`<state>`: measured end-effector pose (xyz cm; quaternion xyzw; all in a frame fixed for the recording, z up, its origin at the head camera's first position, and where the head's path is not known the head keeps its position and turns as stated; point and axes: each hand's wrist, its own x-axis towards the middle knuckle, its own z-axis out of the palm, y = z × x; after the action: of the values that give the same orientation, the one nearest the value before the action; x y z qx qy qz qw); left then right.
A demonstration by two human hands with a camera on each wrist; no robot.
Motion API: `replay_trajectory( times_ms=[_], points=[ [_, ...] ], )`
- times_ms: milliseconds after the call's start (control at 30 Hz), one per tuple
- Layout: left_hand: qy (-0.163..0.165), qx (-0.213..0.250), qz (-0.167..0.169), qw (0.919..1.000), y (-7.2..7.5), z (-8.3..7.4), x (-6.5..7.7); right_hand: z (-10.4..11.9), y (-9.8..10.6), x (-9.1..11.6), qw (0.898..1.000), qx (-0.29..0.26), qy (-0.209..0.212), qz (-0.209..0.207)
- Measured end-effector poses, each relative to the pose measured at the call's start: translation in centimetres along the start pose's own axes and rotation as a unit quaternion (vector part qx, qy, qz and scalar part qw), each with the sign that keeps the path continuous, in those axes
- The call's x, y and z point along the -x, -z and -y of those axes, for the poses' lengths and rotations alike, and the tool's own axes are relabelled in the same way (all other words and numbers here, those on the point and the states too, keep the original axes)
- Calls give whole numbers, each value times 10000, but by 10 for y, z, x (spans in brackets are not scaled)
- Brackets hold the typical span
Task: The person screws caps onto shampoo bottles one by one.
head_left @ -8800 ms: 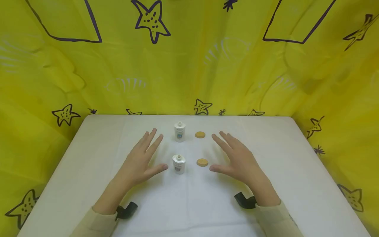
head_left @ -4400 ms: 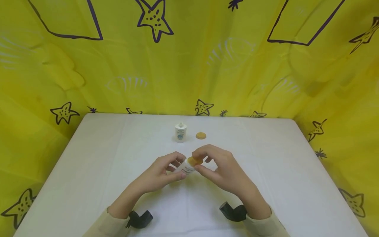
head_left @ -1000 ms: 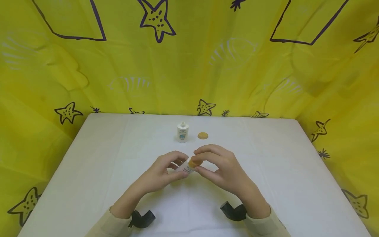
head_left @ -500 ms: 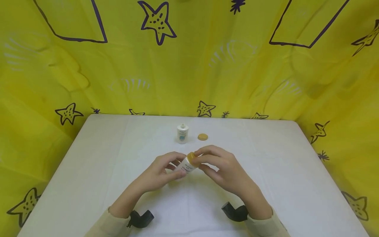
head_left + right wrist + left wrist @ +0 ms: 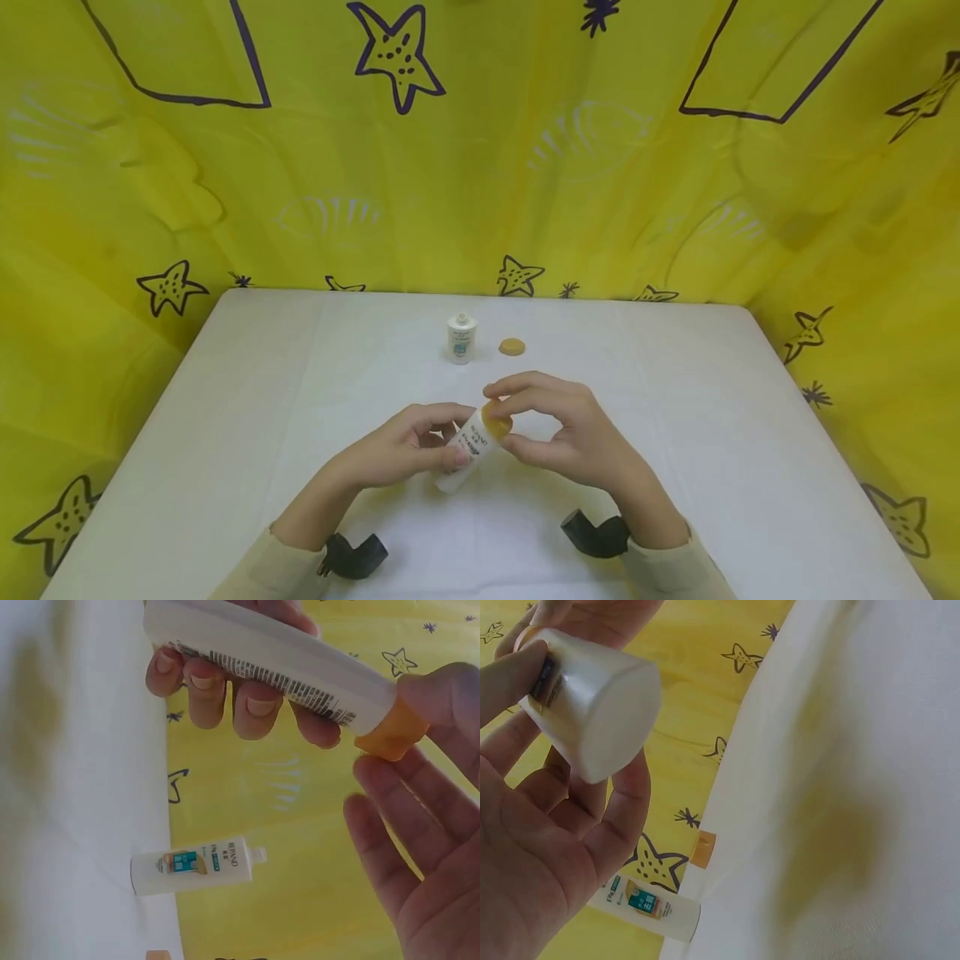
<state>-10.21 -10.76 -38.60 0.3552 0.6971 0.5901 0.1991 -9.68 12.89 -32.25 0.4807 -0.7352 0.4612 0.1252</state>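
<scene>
My left hand (image 5: 401, 446) grips a small white plastic bottle (image 5: 459, 473), tilted up to the right above the table. An orange-yellow cap (image 5: 498, 422) sits over its upper end; whether it is tight cannot be told. My right hand (image 5: 573, 425) pinches this cap between thumb and fingers. Seen in the right wrist view, the cap (image 5: 391, 733) meets the bottle (image 5: 277, 667) and hides its neck. From the left wrist view the bottle's flat oval base (image 5: 622, 720) shows. Farther back a second white bottle (image 5: 461, 343) stands upright, its nozzle bare.
A second orange-yellow cap (image 5: 512, 347) lies to the right of the standing bottle. The white-covered table (image 5: 300, 358) ends at a yellow curtain (image 5: 465, 167) with starfish drawings. A black wrist mount (image 5: 356, 557) sits on each wrist.
Earlier both hands were spread apart, with the near bottle and cap on the table. Now both are held together in the air. In the last half second the bottle's base swung down and into view.
</scene>
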Motion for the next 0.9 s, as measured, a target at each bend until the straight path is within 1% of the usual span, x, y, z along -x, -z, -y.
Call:
replay_trajectory(
  times_ms=[67, 133, 233, 300, 433, 467, 533, 667, 733, 800, 900],
  points=[
    [-57, 169, 137, 9997, -1, 2, 0, 0, -1, 0, 9999, -151, 52, 5],
    [-102, 164, 159, 9997, -2, 3, 0, 0, -2, 0, 9995, -297, 93, -18],
    [-252, 16, 15, 9997, -5, 0, -1, -1, -3, -1, 9992, -379, 49, -142],
    [-387, -151, -146, 9990, -6, -6, -2, -1, -5, -2, 9990, -367, -40, -234],
    [-723, -508, -405, 9953, -9, -21, -3, 0, -6, -2, 9985, -207, -352, -374],
    [-743, -577, -462, 9945, -9, -24, -3, 0, -6, -2, 9981, -172, -419, -406],
    [-689, -532, -487, 9950, -9, -28, -3, 1, -5, -2, 9974, -129, -551, -448],
    [-373, -33, -420, 9984, -8, -28, -3, 2, -3, -2, 9970, -194, -613, -427],
    [-334, 79, -395, 9986, -7, -25, -3, 3, -3, -2, 9971, -268, -605, -383],
    [-416, 4, -451, 9981, -7, -25, -3, 3, -3, -2, 9971, -272, -601, -388],
    [-558, -417, -749, 9948, -11, -28, -3, 3, -5, -2, 9957, -199, -766, -488]
  ],
)
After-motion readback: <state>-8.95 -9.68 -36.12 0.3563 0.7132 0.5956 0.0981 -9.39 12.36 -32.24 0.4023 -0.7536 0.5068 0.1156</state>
